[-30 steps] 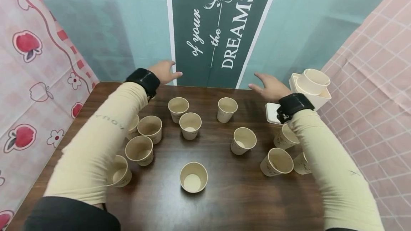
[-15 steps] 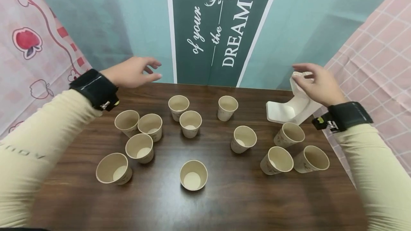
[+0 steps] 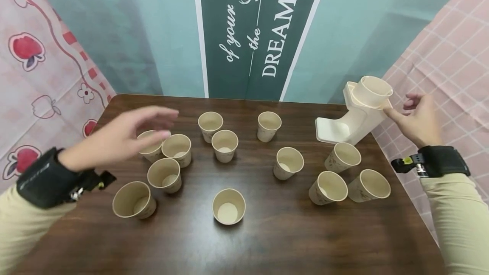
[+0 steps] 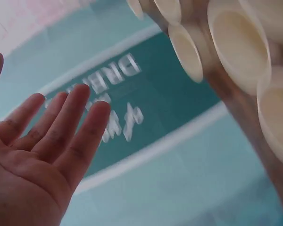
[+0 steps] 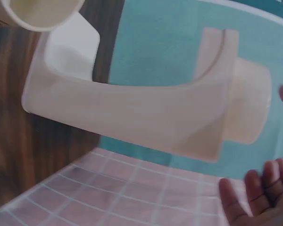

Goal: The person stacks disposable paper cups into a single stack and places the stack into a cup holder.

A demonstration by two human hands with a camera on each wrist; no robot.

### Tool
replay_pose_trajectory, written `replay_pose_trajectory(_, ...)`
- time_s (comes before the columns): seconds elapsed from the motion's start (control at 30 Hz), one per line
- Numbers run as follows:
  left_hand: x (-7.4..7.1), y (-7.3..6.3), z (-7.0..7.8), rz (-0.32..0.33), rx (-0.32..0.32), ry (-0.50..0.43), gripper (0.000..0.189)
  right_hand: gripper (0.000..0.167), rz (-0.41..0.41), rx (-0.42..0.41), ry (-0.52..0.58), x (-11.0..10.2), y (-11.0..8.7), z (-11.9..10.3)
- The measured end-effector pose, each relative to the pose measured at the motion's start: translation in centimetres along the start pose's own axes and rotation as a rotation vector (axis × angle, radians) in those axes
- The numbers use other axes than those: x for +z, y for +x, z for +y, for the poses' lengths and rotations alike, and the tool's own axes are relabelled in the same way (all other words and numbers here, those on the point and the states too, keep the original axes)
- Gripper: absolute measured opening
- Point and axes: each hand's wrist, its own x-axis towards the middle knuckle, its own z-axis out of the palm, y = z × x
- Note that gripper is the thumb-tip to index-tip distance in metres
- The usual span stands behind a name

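My left hand [image 3: 127, 137] hovers over the group of paper cups on the left, its fingers extended and nothing in them. In the left wrist view the palm and spread fingers show bare. My right hand [image 3: 418, 118] is raised beside a white C-shaped stand [image 3: 359, 122] with a flat foot and a round cup-like top [image 3: 372, 91]. The thumb overlaps the stand's right edge in the head view. In the right wrist view a gap shows between the fingers [image 5: 257, 193] and the stand. Below the stand, a beige paper cup [image 3: 343, 157] stands close to its foot.
Several beige paper cups stand upright on the dark wooden table [image 3: 275, 241]. One cup [image 3: 229, 207] is at the front middle, another [image 3: 269, 126] near the back edge. A teal curtain [image 3: 160, 33] hangs behind, with pink cloths at both sides.
My left hand has come from the back edge leftward and nearer, over the left cups. My right hand has moved right, passing across the stand's top to its right side. The cups stay put.
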Motion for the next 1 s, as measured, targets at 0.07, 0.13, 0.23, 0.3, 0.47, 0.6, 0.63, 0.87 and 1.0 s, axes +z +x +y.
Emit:
replay_pose_trajectory(0.07,1.8,-1.2,0.6,-0.002,0.057,-0.078,0.048,0.08,-0.052,0.045,-0.034,0.3,-0.1,0.8)
replay_pose_trajectory(0.13,3.8,-2.4,1.2,-0.016,0.073,-0.129,0.05,0.098,-0.129,0.087,-0.086,0.4,-0.3,1.5)
replay_pose_trajectory(0.23,7.1,-3.9,2.0,-0.019,0.082,-0.158,0.055,0.112,-0.304,0.151,-0.102,0.8,-0.2,2.4)
replay_pose_trajectory(0.3,9.4,-4.6,2.6,-0.019,0.031,-0.166,0.058,0.113,-0.413,0.182,-0.073,1.3,-0.1,2.8)
replay_pose_trajectory(0.47,15.1,-5.3,2.8,0.034,-0.142,-0.297,0.068,0.085,-0.442,0.184,0.109,4.0,0.0,3.9)
replay_pose_trajectory(0.6,18.7,-5.5,2.2,0.038,-0.264,-0.414,0.097,0.049,-0.4,0.147,0.247,5.6,0.1,4.7)
replay_pose_trajectory(0.63,19.4,-5.6,2.1,0.032,-0.284,-0.437,0.104,0.046,-0.393,0.145,0.261,5.8,0.1,4.8)
replay_pose_trajectory(0.87,22.7,-5.7,1.8,0.04,-0.327,-0.455,0.122,0.063,-0.294,0.198,0.182,6.3,0.6,4.3)
replay_pose_trajectory(1.0,23.5,-5.4,1.8,0.084,-0.333,-0.462,0.105,0.063,-0.268,0.247,0.187,6.4,0.8,4.1)
